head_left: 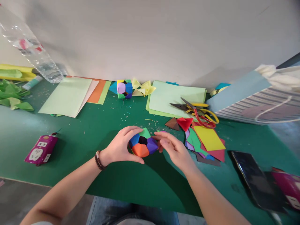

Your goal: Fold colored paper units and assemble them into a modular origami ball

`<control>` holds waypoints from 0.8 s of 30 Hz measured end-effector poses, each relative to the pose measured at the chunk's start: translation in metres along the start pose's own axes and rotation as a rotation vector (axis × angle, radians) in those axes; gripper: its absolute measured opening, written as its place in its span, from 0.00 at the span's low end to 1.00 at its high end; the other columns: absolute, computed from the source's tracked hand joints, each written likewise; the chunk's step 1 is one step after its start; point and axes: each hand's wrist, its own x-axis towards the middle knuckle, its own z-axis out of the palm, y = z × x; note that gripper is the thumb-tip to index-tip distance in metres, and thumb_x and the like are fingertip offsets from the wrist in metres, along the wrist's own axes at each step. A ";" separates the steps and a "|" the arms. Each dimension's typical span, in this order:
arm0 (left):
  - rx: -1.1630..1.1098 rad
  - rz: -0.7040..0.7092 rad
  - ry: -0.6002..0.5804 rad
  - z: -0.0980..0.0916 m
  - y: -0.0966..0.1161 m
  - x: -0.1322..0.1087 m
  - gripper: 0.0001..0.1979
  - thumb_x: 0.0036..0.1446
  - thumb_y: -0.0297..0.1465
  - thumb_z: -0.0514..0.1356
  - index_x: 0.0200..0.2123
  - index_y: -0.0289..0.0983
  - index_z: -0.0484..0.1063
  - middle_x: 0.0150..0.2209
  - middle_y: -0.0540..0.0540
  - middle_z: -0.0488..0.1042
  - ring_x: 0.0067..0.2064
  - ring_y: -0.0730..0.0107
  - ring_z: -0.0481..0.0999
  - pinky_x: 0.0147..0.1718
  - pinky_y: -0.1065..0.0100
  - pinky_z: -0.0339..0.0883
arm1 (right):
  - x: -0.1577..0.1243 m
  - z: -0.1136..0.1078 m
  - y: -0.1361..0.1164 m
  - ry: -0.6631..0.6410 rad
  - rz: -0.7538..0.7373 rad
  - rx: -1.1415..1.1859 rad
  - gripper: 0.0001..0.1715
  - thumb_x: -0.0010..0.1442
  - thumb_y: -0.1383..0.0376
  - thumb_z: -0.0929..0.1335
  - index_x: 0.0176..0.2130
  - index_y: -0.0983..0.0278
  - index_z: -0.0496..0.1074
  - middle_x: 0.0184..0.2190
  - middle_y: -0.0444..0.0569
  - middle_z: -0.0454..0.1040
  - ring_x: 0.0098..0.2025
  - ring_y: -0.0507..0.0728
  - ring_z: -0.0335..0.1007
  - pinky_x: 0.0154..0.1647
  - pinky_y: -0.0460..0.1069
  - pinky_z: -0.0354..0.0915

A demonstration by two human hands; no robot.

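Note:
A folded-paper ball [141, 149] with orange, blue, green and purple faces and a dark opening is over the green table. My left hand [122, 145] wraps round its left side, thumb below and fingers above. At its right edge is my right hand [172, 148], fingers bent and close to the purple face; whether they pinch something small is hidden. Right of my hands lie a brown folded piece [172, 123], a red folded piece [185, 123] and a pile of coloured papers topped by a yellow sheet [209, 138]. A second paper ball [124, 89] stands by the wall.
Scissors [201, 115] and pliers lie on pale green sheets [177, 95]. Further right are a striped bag [255, 97] and a phone [254, 178]. Leftward are a purple power socket [41, 149], pale sheets [67, 97], a plastic bottle [32, 47] and green paper pieces [11, 93].

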 end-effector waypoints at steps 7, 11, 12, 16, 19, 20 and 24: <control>-0.026 0.005 -0.027 -0.001 0.001 -0.001 0.53 0.38 0.51 0.73 0.65 0.43 0.56 0.61 0.33 0.63 0.63 0.41 0.65 0.58 0.43 0.65 | -0.002 -0.002 -0.008 -0.075 0.017 -0.021 0.26 0.58 0.54 0.72 0.53 0.59 0.68 0.47 0.55 0.78 0.36 0.56 0.76 0.34 0.53 0.74; 0.055 0.039 -0.080 -0.004 0.006 -0.001 0.52 0.39 0.53 0.72 0.65 0.45 0.56 0.65 0.32 0.58 0.64 0.41 0.64 0.57 0.45 0.67 | -0.005 0.002 -0.010 -0.074 -0.011 -0.108 0.28 0.53 0.59 0.74 0.53 0.58 0.70 0.45 0.52 0.78 0.36 0.56 0.75 0.38 0.54 0.74; 0.090 0.045 -0.102 -0.005 0.007 0.000 0.51 0.41 0.53 0.71 0.65 0.45 0.56 0.65 0.33 0.58 0.64 0.41 0.64 0.57 0.45 0.66 | -0.006 0.002 -0.010 -0.077 -0.017 -0.110 0.28 0.53 0.59 0.74 0.53 0.58 0.71 0.44 0.52 0.79 0.36 0.56 0.75 0.37 0.53 0.74; 0.193 0.051 -0.163 -0.007 0.010 0.001 0.48 0.45 0.55 0.68 0.65 0.44 0.57 0.65 0.32 0.60 0.62 0.41 0.66 0.58 0.43 0.62 | -0.004 -0.001 -0.010 -0.082 -0.041 -0.130 0.27 0.53 0.58 0.75 0.52 0.57 0.72 0.45 0.51 0.79 0.36 0.57 0.76 0.37 0.54 0.74; 0.215 0.061 -0.157 -0.007 0.010 0.001 0.47 0.46 0.55 0.67 0.64 0.43 0.57 0.64 0.32 0.61 0.62 0.42 0.67 0.58 0.45 0.62 | -0.003 -0.005 -0.010 -0.083 -0.056 -0.164 0.27 0.52 0.57 0.76 0.51 0.57 0.74 0.45 0.51 0.80 0.38 0.58 0.77 0.38 0.54 0.74; 0.216 0.066 -0.152 -0.007 0.010 0.001 0.47 0.46 0.54 0.67 0.64 0.42 0.57 0.64 0.32 0.61 0.62 0.42 0.67 0.58 0.45 0.62 | -0.002 -0.006 -0.009 -0.084 -0.060 -0.174 0.27 0.52 0.56 0.76 0.50 0.58 0.74 0.45 0.51 0.80 0.38 0.58 0.77 0.39 0.55 0.74; 0.212 0.065 -0.143 -0.006 0.010 0.000 0.47 0.45 0.54 0.68 0.64 0.43 0.58 0.64 0.32 0.62 0.61 0.42 0.68 0.57 0.46 0.63 | 0.000 -0.009 -0.009 -0.108 -0.079 -0.193 0.25 0.51 0.56 0.77 0.48 0.58 0.76 0.40 0.49 0.80 0.36 0.58 0.76 0.39 0.54 0.74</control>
